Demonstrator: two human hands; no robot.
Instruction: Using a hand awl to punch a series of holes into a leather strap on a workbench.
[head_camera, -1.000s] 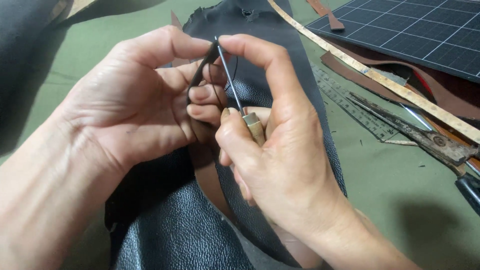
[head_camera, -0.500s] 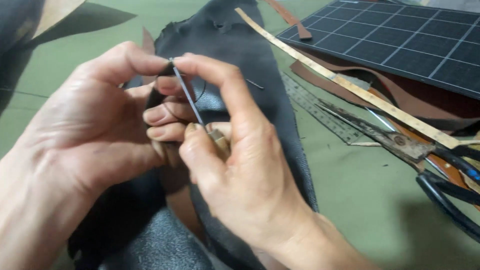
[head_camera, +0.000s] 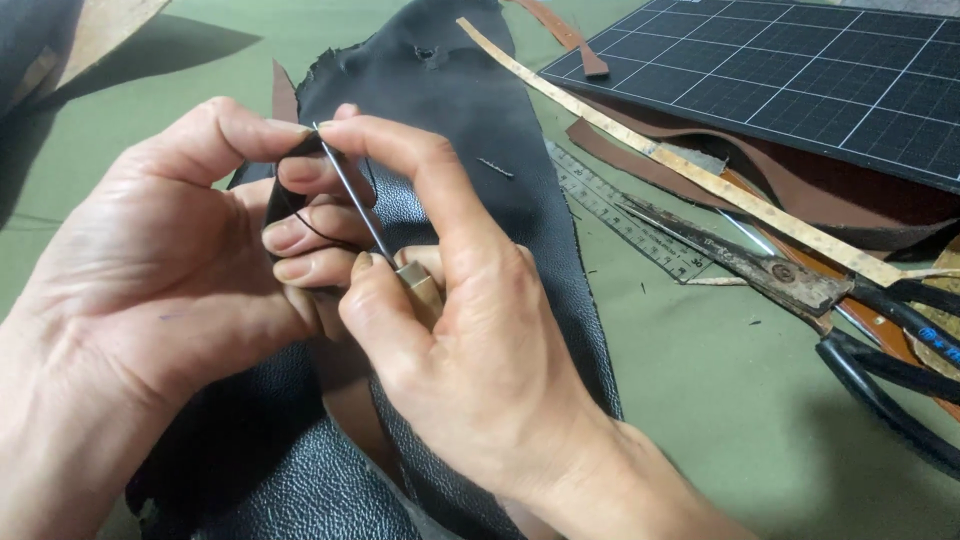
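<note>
While the left hand (head_camera: 150, 290) pinches a small black leather piece (head_camera: 290, 185) at frame centre-left, the right hand (head_camera: 470, 340) grips an awl (head_camera: 375, 225), its tip touching that piece, above the black hide (head_camera: 470, 130).

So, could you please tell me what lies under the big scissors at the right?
Under the scissors lie a metal ruler, brown leather strips and the green table cover. How far the ruler runs beneath the blades is covered.

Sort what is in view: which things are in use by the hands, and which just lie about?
In use: awl in right hand; small black leather piece pinched by left hand.
Lying about: scissors, metal ruler, cutting mat, tan strip, brown leather scraps.
</note>
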